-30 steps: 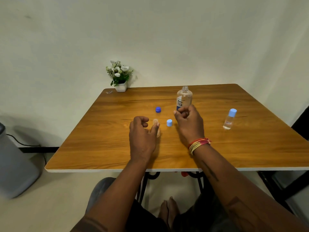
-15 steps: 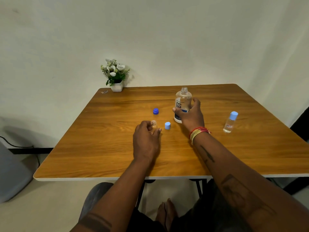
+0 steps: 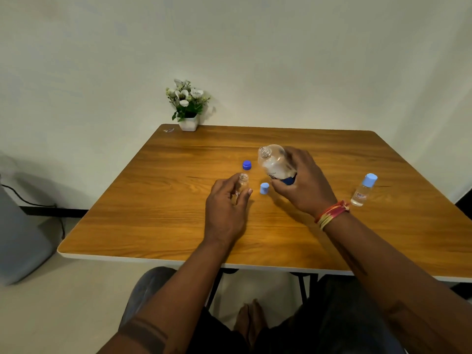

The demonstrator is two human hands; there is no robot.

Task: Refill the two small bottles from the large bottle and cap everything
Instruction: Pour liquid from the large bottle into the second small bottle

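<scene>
Change: since half a second ago the large bottle (image 3: 277, 163) has left the table (image 3: 153, 213) and tipped, open mouth up-left, above the small open bottle (image 3: 242, 183).
Right hand (image 3: 304, 186): fingers wrapped round the large bottle's lower body.
Left hand (image 3: 226, 210): thumb and fingers pinch the small open bottle, upright on the table.
Technique: bring mouth over neck, tilt slowly, keep the small bottle braced.
Remaining: light blue cap (image 3: 264, 188) and dark blue cap (image 3: 246, 165) lie loose; capped small bottle (image 3: 363, 190) stands well apart, right.

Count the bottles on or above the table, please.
3: a large bottle tilted in the right hand, a small open bottle held by the left hand, a capped bottle standing at right.
</scene>
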